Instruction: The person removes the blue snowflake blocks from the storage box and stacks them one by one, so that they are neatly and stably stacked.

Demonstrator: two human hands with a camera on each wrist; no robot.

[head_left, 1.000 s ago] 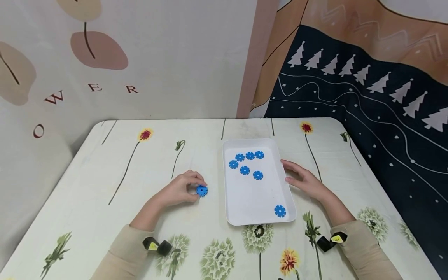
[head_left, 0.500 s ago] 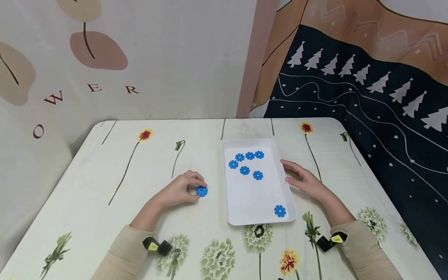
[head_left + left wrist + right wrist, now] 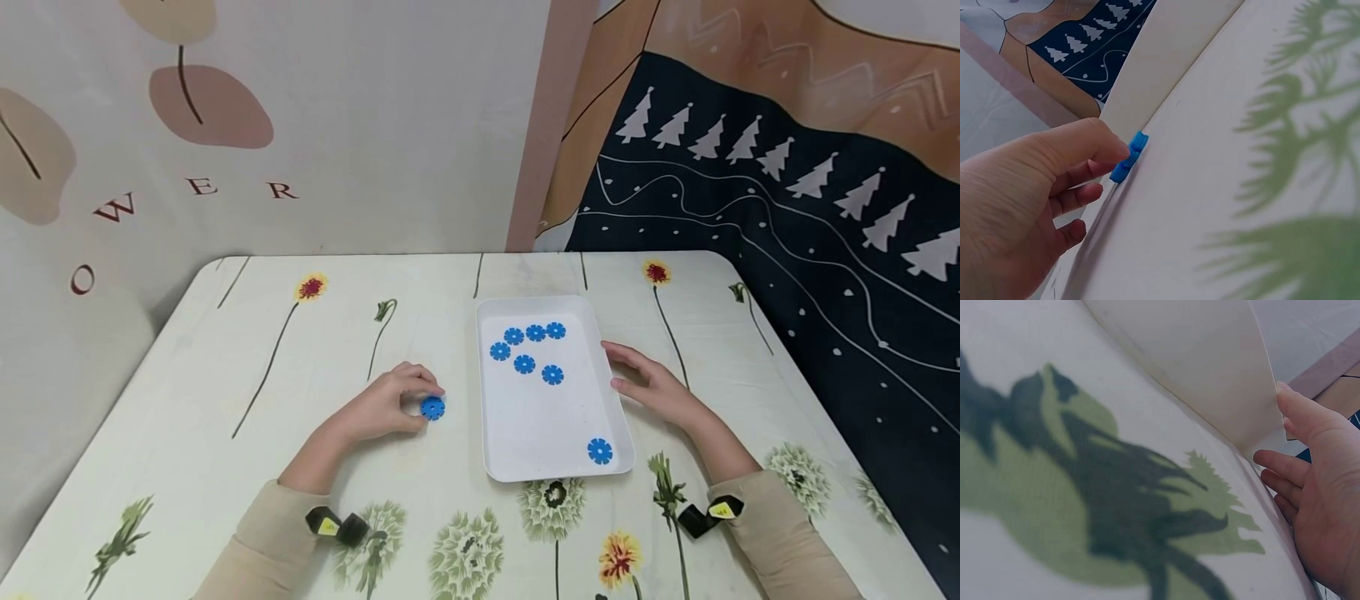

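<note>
My left hand (image 3: 392, 405) is on the table left of the tray. Thumb and fingers pinch a blue notched plastic disc (image 3: 432, 407) by its edge, close over the cloth; in the left wrist view the same disc (image 3: 1129, 157) shows edge-on at the thumb tip. On the tray's other side, my right hand (image 3: 654, 386) lies with loosely extended fingers. Its fingertips touch the right side of the white tray (image 3: 536, 433), and in the right wrist view the thumb (image 3: 1300, 406) is at the tray's rim. Several blue discs (image 3: 524, 364) lie flat in the tray's far half, and one disc (image 3: 600, 452) lies in its near right corner.
A flower-printed cloth (image 3: 300, 467) covers the table. Behind it stands a pale wall hanging (image 3: 390, 133) with letters, and at the right hangs a dark cloth (image 3: 750, 217) with white trees. Each wrist wears a small black camera (image 3: 352, 530).
</note>
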